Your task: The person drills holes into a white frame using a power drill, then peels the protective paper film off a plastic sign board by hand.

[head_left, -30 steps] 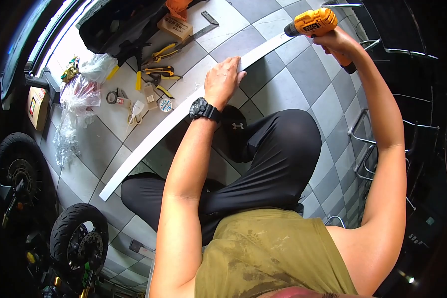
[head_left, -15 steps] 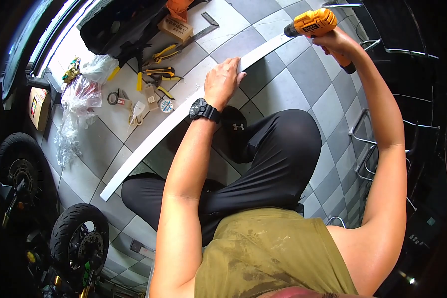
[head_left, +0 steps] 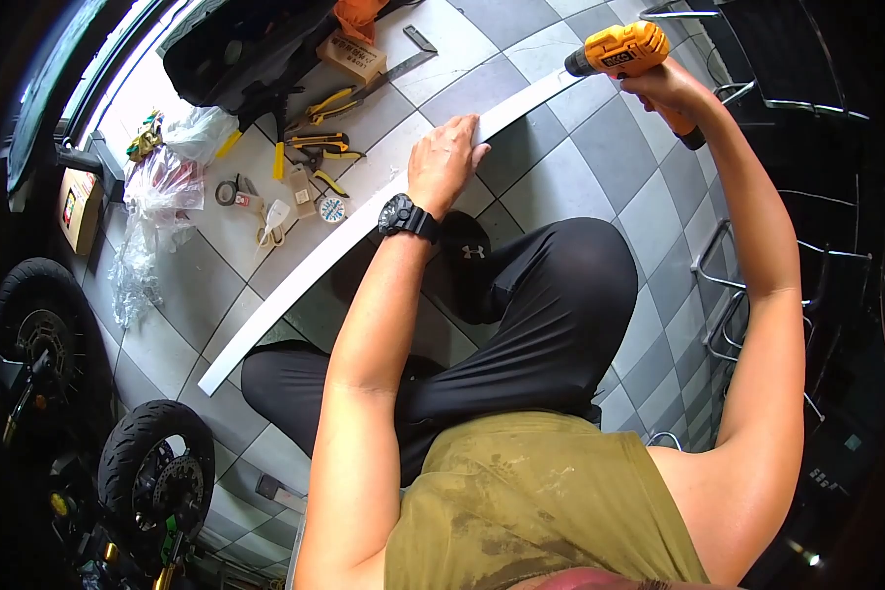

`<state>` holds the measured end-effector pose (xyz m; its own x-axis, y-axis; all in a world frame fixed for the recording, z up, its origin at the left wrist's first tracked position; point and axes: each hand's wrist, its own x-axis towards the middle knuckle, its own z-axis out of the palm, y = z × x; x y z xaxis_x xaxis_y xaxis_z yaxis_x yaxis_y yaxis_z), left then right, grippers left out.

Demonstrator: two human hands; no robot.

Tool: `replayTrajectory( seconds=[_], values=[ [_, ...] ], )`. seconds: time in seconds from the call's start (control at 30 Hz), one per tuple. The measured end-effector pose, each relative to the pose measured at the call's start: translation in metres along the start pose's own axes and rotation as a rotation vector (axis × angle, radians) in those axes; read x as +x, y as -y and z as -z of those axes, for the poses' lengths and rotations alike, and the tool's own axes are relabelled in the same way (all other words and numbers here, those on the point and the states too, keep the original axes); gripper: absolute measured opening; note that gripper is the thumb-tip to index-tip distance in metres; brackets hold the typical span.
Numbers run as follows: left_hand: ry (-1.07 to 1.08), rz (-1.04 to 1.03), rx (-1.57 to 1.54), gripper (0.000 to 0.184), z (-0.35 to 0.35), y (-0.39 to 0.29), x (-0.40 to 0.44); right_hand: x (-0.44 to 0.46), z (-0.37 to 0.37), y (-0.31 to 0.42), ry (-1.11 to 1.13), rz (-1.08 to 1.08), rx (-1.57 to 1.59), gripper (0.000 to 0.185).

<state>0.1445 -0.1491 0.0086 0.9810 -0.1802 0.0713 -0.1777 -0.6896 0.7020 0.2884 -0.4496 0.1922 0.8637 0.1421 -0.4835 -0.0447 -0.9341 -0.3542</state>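
Observation:
A long white strip (head_left: 295, 285) lies diagonally in front of my crossed legs. My left hand (head_left: 444, 162), with a black watch at the wrist, is laid over the strip right of its middle, fingers wrapped on its far edge and thumb on the near side. My right hand (head_left: 667, 87) grips the handle of an orange power drill (head_left: 627, 49). The drill's black chuck points left and meets the right end of the strip; the bit's tip is too small to make out.
Beyond the strip lie pliers (head_left: 329, 104), a yellow cutter (head_left: 320, 142), a tape roll (head_left: 225, 193), a round white case (head_left: 332, 209), a cardboard box (head_left: 350, 59) and plastic bags (head_left: 157, 216). Motorcycle wheels (head_left: 155, 462) stand at left, metal chair frames (head_left: 723, 285) at right.
The view has shifted very slightly. Both hands, the drill and the white strip hold the same places relative to each other.

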Motion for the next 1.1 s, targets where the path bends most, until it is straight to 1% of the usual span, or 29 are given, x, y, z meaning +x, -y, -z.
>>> replayTrajectory(
  seconds=[0.17, 0.27, 0.37, 0.4, 0.47, 0.5, 0.57, 0.7, 0.73, 0.8, 0.83, 0.9, 0.97, 1.0, 1.03, 1.07, 1.1],
  values=[
    [-0.014, -0.004, 0.007, 0.042, 0.0, 0.0, -0.001, 0.0, 0.0, 0.0, 0.009, 0.007, 0.029, 0.029],
    [-0.012, -0.011, 0.002, 0.045, -0.003, 0.003, -0.001, 0.001, -0.002, -0.003, 0.009, 0.015, 0.051, 0.027],
    [-0.009, -0.017, -0.008, 0.045, -0.004, 0.001, -0.002, 0.01, -0.016, -0.01, 0.038, 0.011, 0.023, 0.026],
    [-0.01, -0.016, -0.005, 0.045, -0.003, 0.001, 0.0, 0.012, -0.02, -0.014, 0.0, 0.017, 0.027, 0.024],
    [-0.019, 0.0, -0.005, 0.044, -0.005, 0.002, -0.006, 0.018, -0.027, -0.023, 0.004, -0.004, 0.053, 0.026],
    [-0.017, 0.003, -0.005, 0.044, -0.004, 0.001, -0.005, 0.012, -0.023, -0.017, 0.001, 0.001, 0.072, 0.027],
    [-0.023, -0.007, -0.011, 0.037, -0.003, -0.002, -0.006, 0.009, -0.016, -0.023, 0.016, -0.014, 0.082, 0.028],
    [-0.02, -0.014, 0.013, 0.038, -0.002, -0.004, -0.007, -0.003, -0.003, -0.018, -0.006, -0.02, 0.07, 0.032],
    [-0.015, -0.007, 0.009, 0.039, -0.002, -0.004, -0.006, -0.007, 0.0, -0.018, -0.019, -0.017, 0.056, 0.028],
    [-0.01, -0.002, 0.006, 0.039, -0.001, -0.004, -0.006, -0.022, 0.007, -0.015, -0.065, -0.001, 0.039, 0.028],
    [0.003, 0.015, 0.001, 0.043, -0.001, -0.003, -0.005, -0.032, 0.013, -0.013, -0.107, 0.01, 0.021, 0.029],
    [0.019, 0.027, -0.011, 0.046, -0.003, -0.003, -0.007, -0.058, 0.021, -0.011, -0.1, -0.035, 0.019, 0.027],
    [0.018, 0.028, -0.033, 0.05, -0.006, 0.0, -0.006, -0.089, 0.017, -0.006, -0.178, 0.035, 0.142, 0.025],
    [-0.01, 0.006, -0.061, 0.052, -0.011, 0.003, -0.006, -0.094, 0.01, -0.026, -0.136, -0.012, 0.151, 0.026],
    [-0.015, 0.001, -0.062, 0.052, -0.008, 0.004, -0.005, -0.097, -0.011, -0.057, -0.183, 0.118, 0.294, 0.039],
    [0.011, 0.033, -0.088, 0.053, -0.004, 0.003, -0.006, -0.119, -0.031, -0.04, -0.31, 0.091, 0.059, 0.04],
    [0.036, 0.066, -0.116, 0.053, -0.001, 0.004, -0.007, -0.129, -0.048, -0.037, -0.219, -0.148, -0.007, 0.041]
  ],
)
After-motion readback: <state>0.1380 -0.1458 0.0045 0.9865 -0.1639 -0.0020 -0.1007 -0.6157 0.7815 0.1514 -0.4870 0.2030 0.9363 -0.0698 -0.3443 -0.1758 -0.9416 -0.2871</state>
